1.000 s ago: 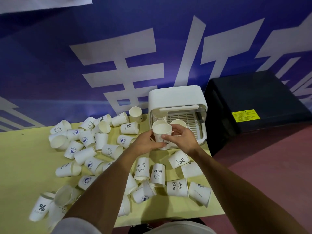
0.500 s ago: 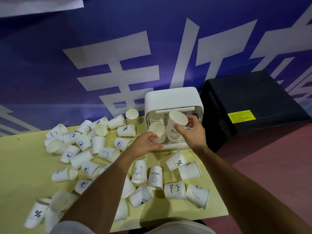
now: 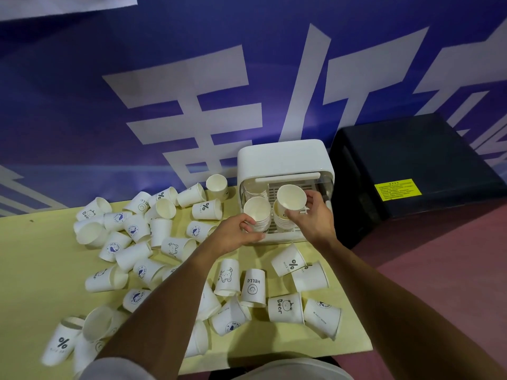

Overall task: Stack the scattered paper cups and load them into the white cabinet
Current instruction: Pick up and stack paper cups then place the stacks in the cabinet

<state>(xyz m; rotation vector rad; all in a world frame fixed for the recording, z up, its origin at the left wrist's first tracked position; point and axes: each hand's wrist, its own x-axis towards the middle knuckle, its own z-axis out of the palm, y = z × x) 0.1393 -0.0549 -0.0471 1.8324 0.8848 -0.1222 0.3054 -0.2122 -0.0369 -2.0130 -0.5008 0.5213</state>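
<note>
- In the left and lower part of the frame, many loose paper cups [image 3: 133, 255] lay on their sides on the yellow table [image 3: 33, 270], several of them touching each other.
- Near the centre, your left hand [image 3: 236, 233] had its fingers curled round a stack of cups [image 3: 258, 215], which stood upright at the front left of the cabinet opening.
- Just to the right, your right hand [image 3: 315, 219] pinched a single cup [image 3: 291, 197], tilted with its mouth toward the camera, above a second stack [image 3: 281, 222] inside.
- The white cabinet [image 3: 282, 160] stood at the table's far edge, its front open.
- At the right, a black box [image 3: 411, 165] stood beside it.
</note>
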